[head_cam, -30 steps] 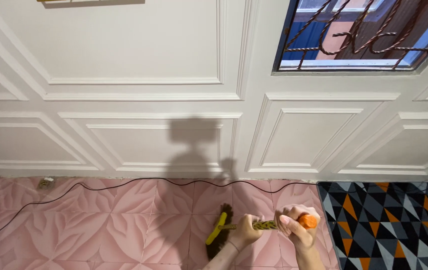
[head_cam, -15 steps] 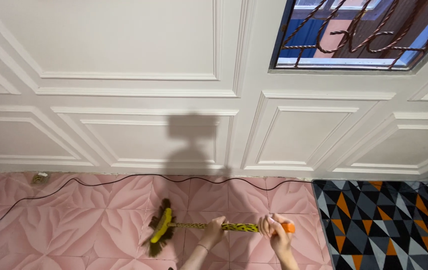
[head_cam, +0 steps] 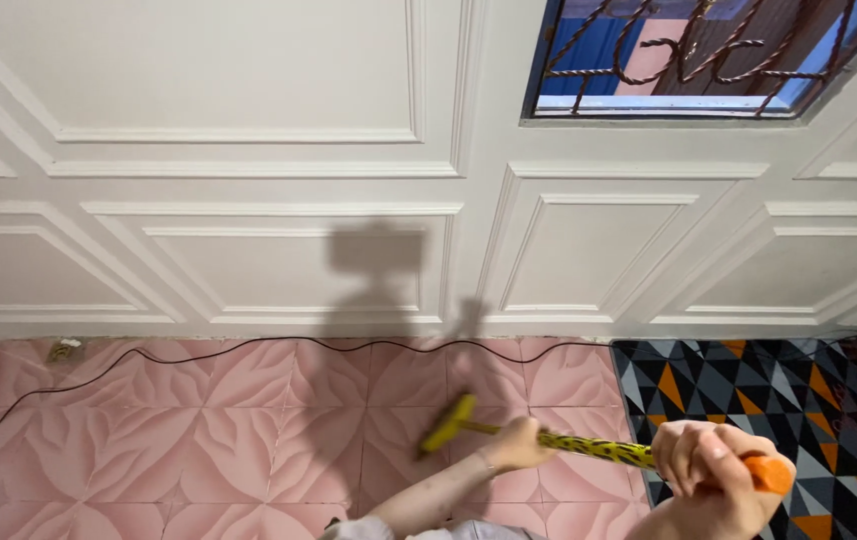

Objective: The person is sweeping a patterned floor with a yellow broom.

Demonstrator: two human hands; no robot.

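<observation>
Since half a sec ago the broom (head_cam: 549, 438) has swung right and closer: its yellow head (head_cam: 449, 424) now sits just ahead-left of the left hand (head_cam: 521, 444), no longer far out left. Left hand wraps the spotted yellow shaft mid-way; right hand (head_cam: 704, 470) is fisted round the shaft near the orange end cap (head_cam: 771, 474), w/ the cap poking out past it. Black cable (head_cam: 199, 355) runs along the pink tiles (head_cam: 199, 440) beyond both hands; patterned mat (head_cam: 749, 390) lies past the right hand.
</observation>
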